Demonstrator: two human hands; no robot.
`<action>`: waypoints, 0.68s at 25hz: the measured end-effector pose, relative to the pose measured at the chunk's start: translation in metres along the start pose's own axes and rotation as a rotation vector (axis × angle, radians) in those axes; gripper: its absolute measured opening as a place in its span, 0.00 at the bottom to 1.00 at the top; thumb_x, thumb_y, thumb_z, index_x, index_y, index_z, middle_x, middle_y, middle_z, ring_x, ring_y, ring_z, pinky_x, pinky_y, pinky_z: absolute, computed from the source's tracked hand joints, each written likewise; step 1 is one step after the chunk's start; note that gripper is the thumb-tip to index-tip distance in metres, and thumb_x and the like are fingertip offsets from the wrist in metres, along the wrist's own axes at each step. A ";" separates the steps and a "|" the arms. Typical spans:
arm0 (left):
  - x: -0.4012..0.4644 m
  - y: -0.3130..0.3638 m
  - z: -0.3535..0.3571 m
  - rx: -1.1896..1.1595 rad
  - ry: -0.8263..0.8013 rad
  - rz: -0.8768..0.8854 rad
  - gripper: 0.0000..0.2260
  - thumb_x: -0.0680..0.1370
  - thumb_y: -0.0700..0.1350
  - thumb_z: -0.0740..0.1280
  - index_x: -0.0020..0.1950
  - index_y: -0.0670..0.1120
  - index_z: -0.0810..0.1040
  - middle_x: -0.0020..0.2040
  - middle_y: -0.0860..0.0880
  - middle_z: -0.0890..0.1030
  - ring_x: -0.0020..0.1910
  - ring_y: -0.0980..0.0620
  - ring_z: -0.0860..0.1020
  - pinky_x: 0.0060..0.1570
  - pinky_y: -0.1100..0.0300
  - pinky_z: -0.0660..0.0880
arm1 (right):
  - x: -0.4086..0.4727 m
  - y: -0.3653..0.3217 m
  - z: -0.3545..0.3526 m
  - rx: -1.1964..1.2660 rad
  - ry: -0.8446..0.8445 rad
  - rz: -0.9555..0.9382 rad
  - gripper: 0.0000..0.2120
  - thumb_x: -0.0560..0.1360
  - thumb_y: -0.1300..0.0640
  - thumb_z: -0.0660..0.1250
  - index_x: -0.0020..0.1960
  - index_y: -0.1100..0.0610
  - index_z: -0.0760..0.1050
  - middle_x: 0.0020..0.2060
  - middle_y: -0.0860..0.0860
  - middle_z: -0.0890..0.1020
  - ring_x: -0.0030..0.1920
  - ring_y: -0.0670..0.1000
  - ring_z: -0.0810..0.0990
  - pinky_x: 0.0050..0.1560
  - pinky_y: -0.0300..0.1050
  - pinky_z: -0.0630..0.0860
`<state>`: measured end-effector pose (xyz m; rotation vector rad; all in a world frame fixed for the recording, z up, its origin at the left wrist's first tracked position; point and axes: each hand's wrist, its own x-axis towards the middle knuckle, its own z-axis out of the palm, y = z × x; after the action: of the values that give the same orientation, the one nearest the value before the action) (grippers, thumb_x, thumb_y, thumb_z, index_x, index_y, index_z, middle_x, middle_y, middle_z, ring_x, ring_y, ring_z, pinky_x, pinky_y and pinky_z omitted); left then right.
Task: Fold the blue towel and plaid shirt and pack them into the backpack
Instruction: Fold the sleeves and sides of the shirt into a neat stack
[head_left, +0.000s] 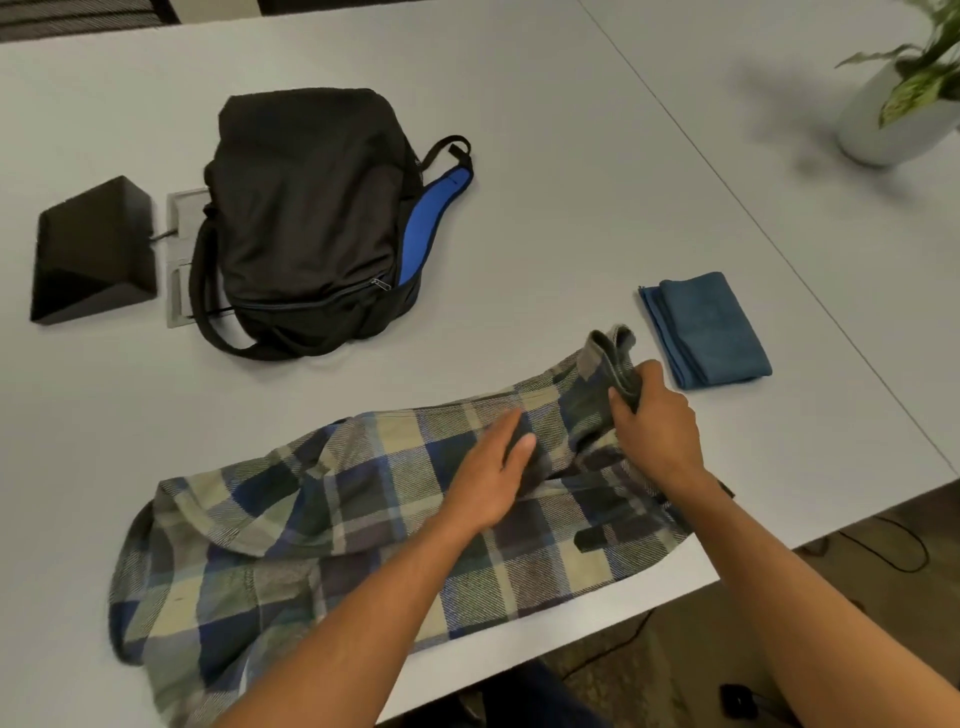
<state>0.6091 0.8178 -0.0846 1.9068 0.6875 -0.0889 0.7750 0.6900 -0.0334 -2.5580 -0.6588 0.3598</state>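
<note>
My left hand (493, 467) flat, fingers together, pressing plaid shirt (332, 535); my right hand (654, 421) grips its collar. Blue towel (709, 330) folded beside.

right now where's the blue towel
The blue towel lies folded on the table's right side, just beyond the right hand and the plaid shirt.
</note>
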 end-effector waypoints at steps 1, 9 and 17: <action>-0.003 0.015 -0.002 -0.159 0.000 -0.059 0.29 0.80 0.64 0.50 0.79 0.56 0.53 0.79 0.55 0.56 0.78 0.54 0.55 0.76 0.54 0.54 | -0.007 -0.017 -0.001 -0.034 -0.003 -0.034 0.08 0.82 0.49 0.59 0.54 0.52 0.64 0.39 0.50 0.77 0.34 0.49 0.75 0.31 0.44 0.69; -0.049 0.060 -0.038 -0.975 0.021 -0.317 0.19 0.81 0.64 0.55 0.66 0.59 0.73 0.57 0.52 0.83 0.54 0.51 0.82 0.52 0.42 0.80 | -0.078 -0.113 0.034 -0.219 -0.046 -0.297 0.12 0.83 0.49 0.54 0.64 0.52 0.62 0.51 0.54 0.72 0.37 0.57 0.72 0.38 0.49 0.66; -0.088 0.007 -0.068 -1.132 0.132 -0.433 0.13 0.82 0.52 0.61 0.66 0.52 0.75 0.57 0.47 0.83 0.55 0.48 0.82 0.45 0.53 0.80 | -0.127 -0.144 0.068 0.024 -0.355 -0.308 0.17 0.77 0.52 0.63 0.64 0.55 0.69 0.51 0.53 0.77 0.46 0.53 0.78 0.37 0.42 0.70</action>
<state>0.5225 0.8380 -0.0168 0.6732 0.9558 0.1366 0.5872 0.7622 -0.0025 -2.3378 -1.1506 0.7163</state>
